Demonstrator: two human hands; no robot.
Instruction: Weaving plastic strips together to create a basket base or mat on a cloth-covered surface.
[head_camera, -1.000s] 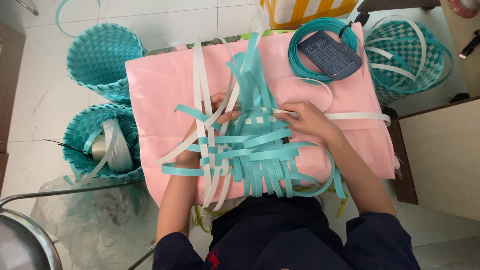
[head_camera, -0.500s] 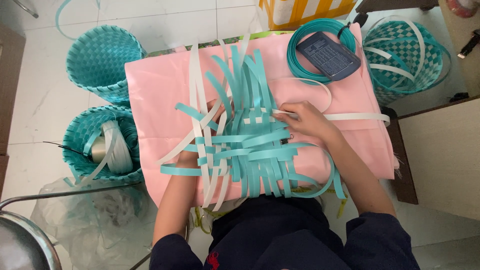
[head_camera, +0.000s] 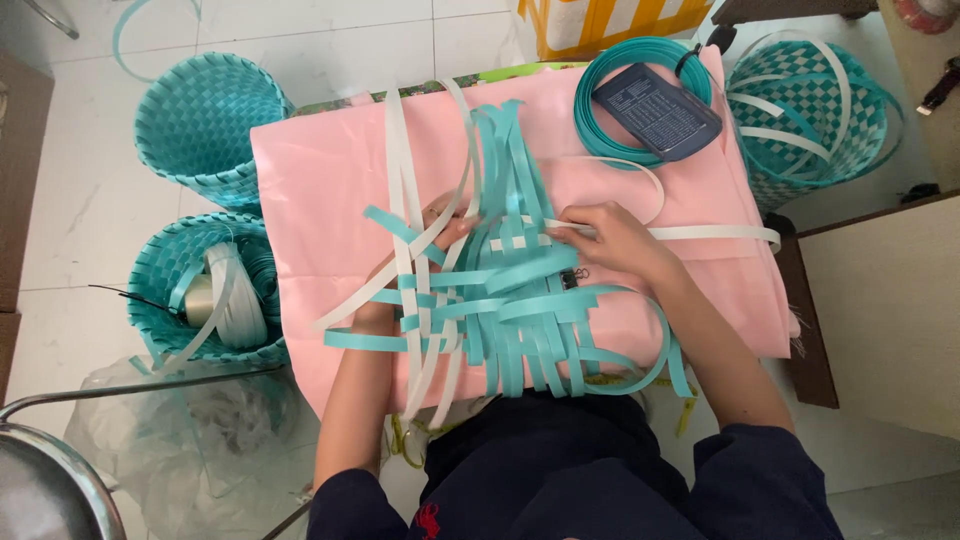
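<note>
A loose mat of woven teal strips (head_camera: 505, 290) and white strips (head_camera: 405, 235) lies on a pink cloth-covered table (head_camera: 320, 170). My left hand (head_camera: 440, 225) is partly under the strips at the mat's left side, fingers touching a white strip. My right hand (head_camera: 605, 235) pinches a long white strip (head_camera: 700, 233) that runs off to the right edge, at the mat's upper right. Teal strip ends fan upward and toward my lap.
A coil of teal strip (head_camera: 640, 60) with a dark flat device (head_camera: 655, 110) on it lies at the table's far right. Two teal woven baskets (head_camera: 205, 115) (head_camera: 195, 290) stand left on the tiled floor, another (head_camera: 810, 100) right. A plastic bag (head_camera: 160, 430) lies lower left.
The upright teal strips have shifted to the right and closed together. My right hand has pulled the white strip further into the weave; my left hand has stayed at the left side.
</note>
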